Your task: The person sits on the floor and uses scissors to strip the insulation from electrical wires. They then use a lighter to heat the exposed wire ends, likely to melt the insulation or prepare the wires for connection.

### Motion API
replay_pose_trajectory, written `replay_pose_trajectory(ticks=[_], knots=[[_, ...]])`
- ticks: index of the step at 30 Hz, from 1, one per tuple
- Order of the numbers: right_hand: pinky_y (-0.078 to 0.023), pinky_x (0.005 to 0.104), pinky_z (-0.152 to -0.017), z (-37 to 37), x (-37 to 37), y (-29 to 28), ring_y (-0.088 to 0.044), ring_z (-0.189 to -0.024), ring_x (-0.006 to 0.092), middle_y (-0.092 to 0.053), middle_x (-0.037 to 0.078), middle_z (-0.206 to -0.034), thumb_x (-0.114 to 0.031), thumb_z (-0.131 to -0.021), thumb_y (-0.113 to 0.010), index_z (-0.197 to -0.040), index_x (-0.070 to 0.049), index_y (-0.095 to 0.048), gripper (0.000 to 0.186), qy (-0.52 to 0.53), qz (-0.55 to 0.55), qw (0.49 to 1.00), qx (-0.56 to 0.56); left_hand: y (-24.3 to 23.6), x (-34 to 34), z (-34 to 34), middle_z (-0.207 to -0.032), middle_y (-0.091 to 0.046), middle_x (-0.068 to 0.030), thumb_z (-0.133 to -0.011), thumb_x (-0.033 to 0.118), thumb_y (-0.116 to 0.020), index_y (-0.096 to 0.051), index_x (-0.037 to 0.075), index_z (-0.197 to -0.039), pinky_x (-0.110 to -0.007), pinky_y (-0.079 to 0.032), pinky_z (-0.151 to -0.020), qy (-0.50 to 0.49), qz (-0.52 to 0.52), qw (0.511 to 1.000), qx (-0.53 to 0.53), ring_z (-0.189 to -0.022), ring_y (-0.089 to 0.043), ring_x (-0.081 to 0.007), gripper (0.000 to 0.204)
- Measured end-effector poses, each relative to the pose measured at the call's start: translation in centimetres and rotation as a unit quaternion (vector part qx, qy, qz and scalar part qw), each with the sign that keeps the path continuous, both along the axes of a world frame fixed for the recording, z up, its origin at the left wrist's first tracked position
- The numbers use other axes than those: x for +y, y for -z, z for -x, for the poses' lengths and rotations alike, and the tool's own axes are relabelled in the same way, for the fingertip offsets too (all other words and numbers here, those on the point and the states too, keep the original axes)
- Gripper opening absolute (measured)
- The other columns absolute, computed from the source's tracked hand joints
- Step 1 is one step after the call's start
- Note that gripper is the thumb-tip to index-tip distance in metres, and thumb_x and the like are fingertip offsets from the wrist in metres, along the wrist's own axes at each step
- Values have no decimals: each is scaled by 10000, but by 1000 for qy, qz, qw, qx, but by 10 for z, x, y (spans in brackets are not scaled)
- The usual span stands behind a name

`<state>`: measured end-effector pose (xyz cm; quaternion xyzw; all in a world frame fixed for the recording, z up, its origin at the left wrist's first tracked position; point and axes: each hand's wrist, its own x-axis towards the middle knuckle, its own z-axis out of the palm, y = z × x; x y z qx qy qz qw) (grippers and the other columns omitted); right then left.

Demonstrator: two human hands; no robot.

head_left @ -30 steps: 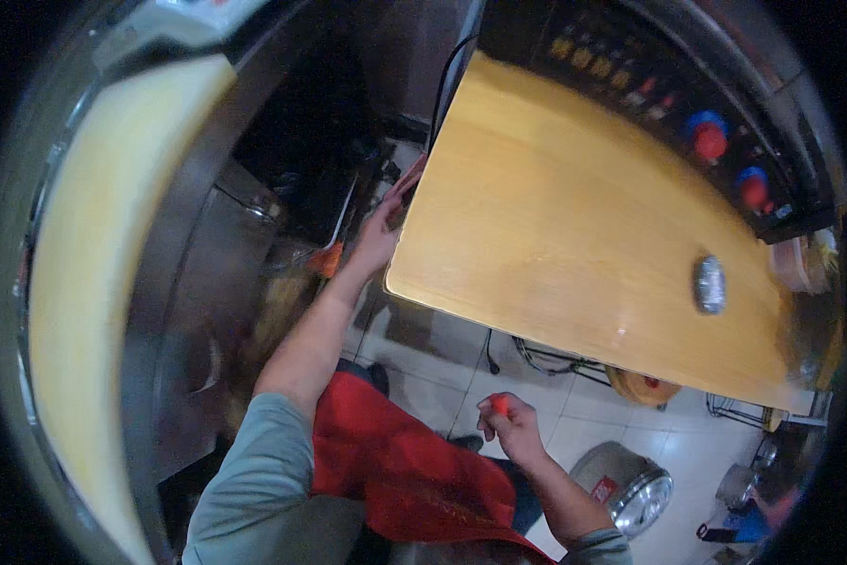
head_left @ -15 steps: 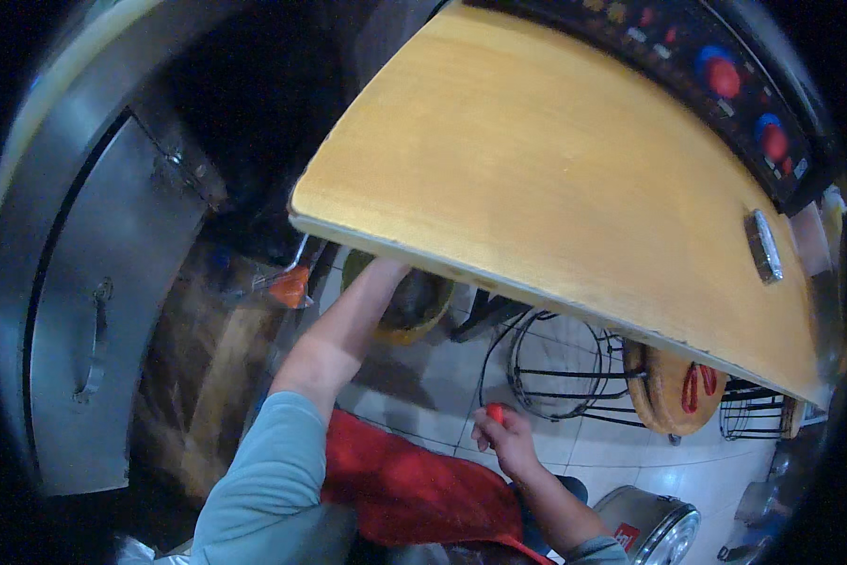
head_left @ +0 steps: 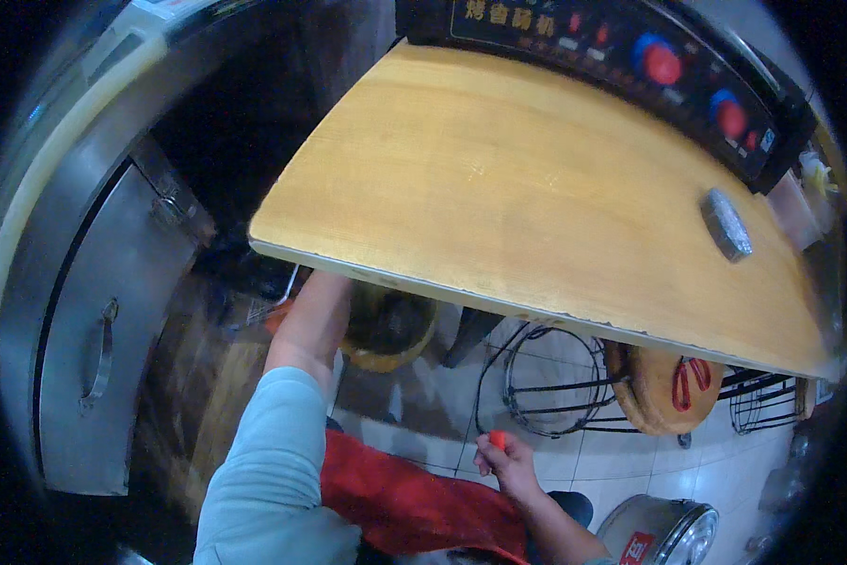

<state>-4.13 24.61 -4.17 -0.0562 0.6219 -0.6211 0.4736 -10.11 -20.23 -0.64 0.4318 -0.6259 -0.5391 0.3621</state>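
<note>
Evidently, your right hand (head_left: 508, 463) is curled around a small red-orange thing (head_left: 498, 440), the grip pinching it by the thumb; something so little probably sits most securely tucked into the fist, here near your red apron (head_left: 414, 490). Your left forearm (head_left: 303, 330) passes beneath the front edge of the wooden counter (head_left: 499, 207), presumably because the space below is reached from under it. That hand is hidden, so its grip cannot be told. Just beside the forearm, partly covered, is a yellowish tub (head_left: 381, 361).

The overhanging counter blocks your view. On its right part lies a foil-wrapped lump (head_left: 727, 226), near a black control panel (head_left: 621, 56). Below, a round wooden stool (head_left: 654, 391) with black legs crowds the right; a metal pot (head_left: 663, 532) stands nearer you. A steel door (head_left: 94, 282) bounds the left.
</note>
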Motion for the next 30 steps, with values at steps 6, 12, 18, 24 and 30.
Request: replay_pose_trajectory(ticks=[6, 12, 18, 24, 30], knots=[[-433, 252, -533, -3, -5, -2, -533, -581, 113, -607, 53, -737, -203, -907, -625, -998, -21, -586, 207, -24, -15, 999, 39, -26, 39, -22, -705, -575, -36, -931, 261, -581, -610, 27, -871, -234, -371, -509, 102, -5, 995, 10, -593, -510, -105, 243], [-441, 238, -533, 18, -51, -49, -532, -591, 87, -627, 41, -813, -169, -877, -658, -1076, -19, -579, 262, 8, 16, 990, 137, -79, 137, -86, -632, -555, -24, -950, 291, -557, -611, 32, -809, -211, -340, -438, 345, -144, 923, 94, -507, -481, -85, 300], [-474, 232, -638, 23, -100, -121, -575, -708, 93, -640, 29, -896, -84, -858, -668, -1094, -11, -588, 259, 74, 211, 945, 238, -120, 162, -113, -557, -552, -33, -970, 350, -515, -615, 45, -768, -211, -311, -375, 381, -225, 889, 117, -408, -460, -89, 379], [-436, 203, -545, 17, -94, -159, -532, -611, 50, -654, 21, -797, -68, -876, -643, -984, -3, -626, 127, 95, 240, 936, 240, -156, 177, -132, -633, -578, -85, -883, 321, -628, -621, 36, -867, -342, -485, -598, 321, 232, 908, -140, -595, -572, -223, 286], [-375, 196, -451, 17, -80, -200, -474, -504, 38, -649, 21, -728, -118, -894, -632, -855, -17, -645, 109, 44, 231, 934, 268, -196, 197, -132, -904, -613, -107, -711, 161, -717, -627, 46, -913, -465, -430, -877, 320, 627, 710, 15, -927, -577, -292, 250]])
